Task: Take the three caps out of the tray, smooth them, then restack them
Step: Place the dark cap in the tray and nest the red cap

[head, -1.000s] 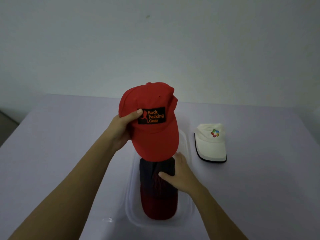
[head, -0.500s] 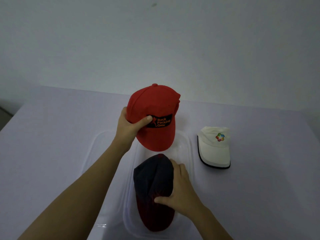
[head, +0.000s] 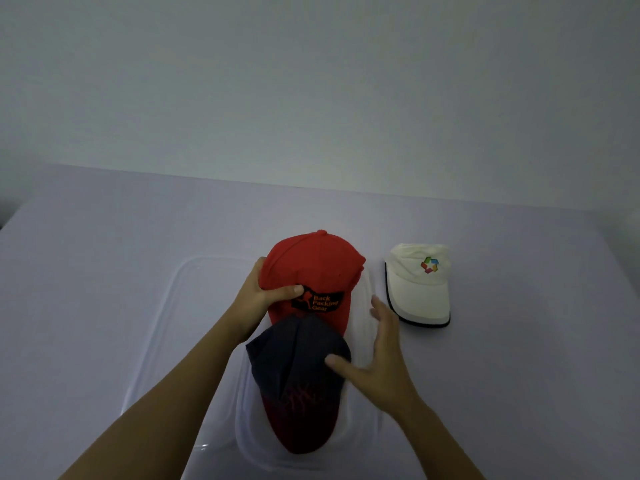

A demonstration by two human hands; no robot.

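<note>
My left hand (head: 256, 299) grips the red cap (head: 311, 268) by the left side of its crown, thumb on the front by the black patch. The cap sits low over the far end of the clear tray (head: 360, 441). A dark cap with a red brim (head: 294, 368) lies in the tray, its brim toward me. My right hand (head: 377, 358) is beside this cap's right side with fingers straight, its thumb touching the crown. A white cap (head: 419, 282) lies on the table to the right of the tray.
A second clear tray or lid (head: 166, 327) lies on the table, left of the tray and partly under my left arm. The pale table (head: 104, 237) runs back to a plain wall.
My left hand has lowered the red cap toward the far end of the tray. My right hand has let go of the dark cap's side, and its fingers have straightened.
</note>
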